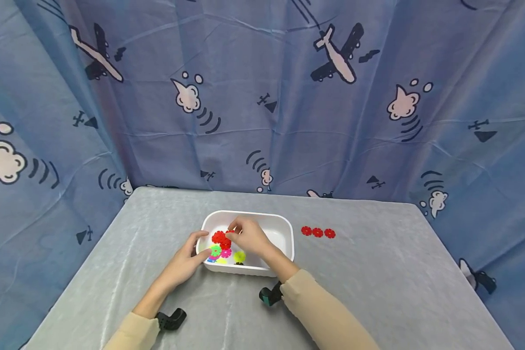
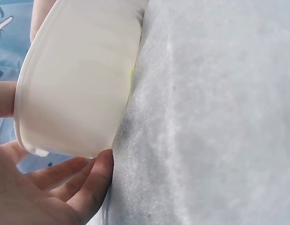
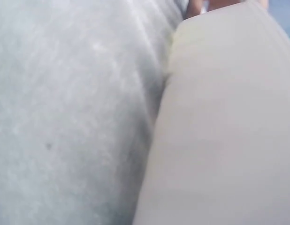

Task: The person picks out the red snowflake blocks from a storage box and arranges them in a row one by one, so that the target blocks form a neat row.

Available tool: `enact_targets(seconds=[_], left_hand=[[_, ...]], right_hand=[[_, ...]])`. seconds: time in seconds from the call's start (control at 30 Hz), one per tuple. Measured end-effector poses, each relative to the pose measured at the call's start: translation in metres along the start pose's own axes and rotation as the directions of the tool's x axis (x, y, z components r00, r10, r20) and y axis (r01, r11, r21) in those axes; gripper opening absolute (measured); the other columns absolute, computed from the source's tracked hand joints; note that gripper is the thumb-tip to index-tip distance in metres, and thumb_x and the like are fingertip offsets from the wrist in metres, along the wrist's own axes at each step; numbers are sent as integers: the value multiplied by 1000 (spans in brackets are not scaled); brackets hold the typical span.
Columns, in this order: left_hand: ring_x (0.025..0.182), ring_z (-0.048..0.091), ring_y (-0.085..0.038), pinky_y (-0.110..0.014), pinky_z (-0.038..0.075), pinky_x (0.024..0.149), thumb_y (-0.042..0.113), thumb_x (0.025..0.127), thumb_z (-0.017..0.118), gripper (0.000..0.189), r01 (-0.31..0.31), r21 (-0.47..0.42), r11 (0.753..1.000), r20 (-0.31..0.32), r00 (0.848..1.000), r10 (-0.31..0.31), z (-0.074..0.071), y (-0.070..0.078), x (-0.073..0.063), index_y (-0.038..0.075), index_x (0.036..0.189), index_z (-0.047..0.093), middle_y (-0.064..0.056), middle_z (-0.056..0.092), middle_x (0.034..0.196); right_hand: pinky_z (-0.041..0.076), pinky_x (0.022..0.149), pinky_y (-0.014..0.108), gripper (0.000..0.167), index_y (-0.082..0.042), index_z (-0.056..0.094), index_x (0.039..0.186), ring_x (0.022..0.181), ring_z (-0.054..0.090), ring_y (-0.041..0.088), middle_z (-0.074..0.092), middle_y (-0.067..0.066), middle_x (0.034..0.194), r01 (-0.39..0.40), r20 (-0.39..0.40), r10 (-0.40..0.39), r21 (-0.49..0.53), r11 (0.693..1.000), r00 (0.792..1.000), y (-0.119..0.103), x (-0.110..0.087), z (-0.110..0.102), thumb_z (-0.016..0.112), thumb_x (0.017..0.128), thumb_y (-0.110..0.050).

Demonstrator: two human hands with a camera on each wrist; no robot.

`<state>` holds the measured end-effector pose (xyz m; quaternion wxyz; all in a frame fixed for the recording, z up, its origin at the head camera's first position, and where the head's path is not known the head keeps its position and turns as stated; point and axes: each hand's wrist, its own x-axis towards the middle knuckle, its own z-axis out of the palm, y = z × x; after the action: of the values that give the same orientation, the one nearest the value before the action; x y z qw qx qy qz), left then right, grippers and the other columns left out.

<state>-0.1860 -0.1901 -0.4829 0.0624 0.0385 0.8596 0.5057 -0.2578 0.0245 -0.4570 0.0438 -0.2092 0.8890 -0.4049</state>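
My left hand (image 1: pixel 187 260) grips the left end of a white plastic tray (image 1: pixel 284 221), its thumb over the rim. In the left wrist view the fingers of the left hand (image 2: pixel 56 192) lie against the tray's outer wall (image 2: pixel 79 89). My right hand (image 1: pixel 253 237) reaches over the near side into the tray and pinches a red flower-shaped disc (image 1: pixel 230 232), partly hidden by its fingertips. Below it lie more red flower-shaped discs (image 1: pixel 218 237), beside a green disc (image 1: pixel 216 251), a pink disc (image 1: pixel 226 253) and a yellow disc (image 1: pixel 239 256). The right wrist view shows mostly the tray's wall (image 3: pixel 220 122).
Right of the tray, three red discs (image 1: pixel 317 232) lie in a row on the grey cloth-covered table (image 1: pixel 376 272). A blue curtain (image 1: pixel 245 97) with printed planes hangs behind the table and along both sides. Black wrist cameras (image 1: pixel 171 319) sit at both wrists.
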Motion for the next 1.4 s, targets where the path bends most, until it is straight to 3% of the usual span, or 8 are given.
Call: enact_targets(seconds=[0.47, 0.8, 0.97, 1.4], left_hand=[[136, 44, -42, -60, 36, 106, 28, 102, 62, 52, -18, -1, 1000, -3, 1000, 18, 1, 0, 2, 18, 149, 42, -24, 42, 153], [138, 41, -43, -60, 35, 108, 27, 102, 62, 52, -22, -3, 1000, -3, 1000, 22, 0, 0, -1, 16, 150, 42, -21, 41, 155], [132, 47, -40, -57, 38, 104, 27, 103, 62, 52, -22, 7, 1000, -7, 1000, 22, 1, 1, -1, 16, 150, 42, -21, 43, 153], [130, 50, -41, -56, 42, 101, 26, 102, 62, 52, -11, -8, 1000, -13, 1000, 11, 2, -1, 1, 17, 149, 42, -24, 44, 151]], right_hand=[[45, 63, 27, 14, -7, 70, 104, 69, 54, 17, 57, 2, 78, -116, 102, 125, -91, 989, 987, 3, 8, 13, 74, 92, -15], [46, 71, 30, 17, -8, 71, 105, 79, 52, 16, 55, 0, 85, -110, 107, 131, -189, 976, 986, 5, 11, 23, 75, 91, -15], [45, 71, 31, 16, -8, 71, 104, 79, 53, 17, 56, 1, 86, -110, 104, 133, -205, 973, 986, 5, 10, 21, 76, 90, -15], [42, 58, 26, 22, -12, 59, 104, 63, 51, 15, 54, 2, 73, -94, 108, 110, -147, 985, 988, 7, 6, 17, 75, 90, -9]])
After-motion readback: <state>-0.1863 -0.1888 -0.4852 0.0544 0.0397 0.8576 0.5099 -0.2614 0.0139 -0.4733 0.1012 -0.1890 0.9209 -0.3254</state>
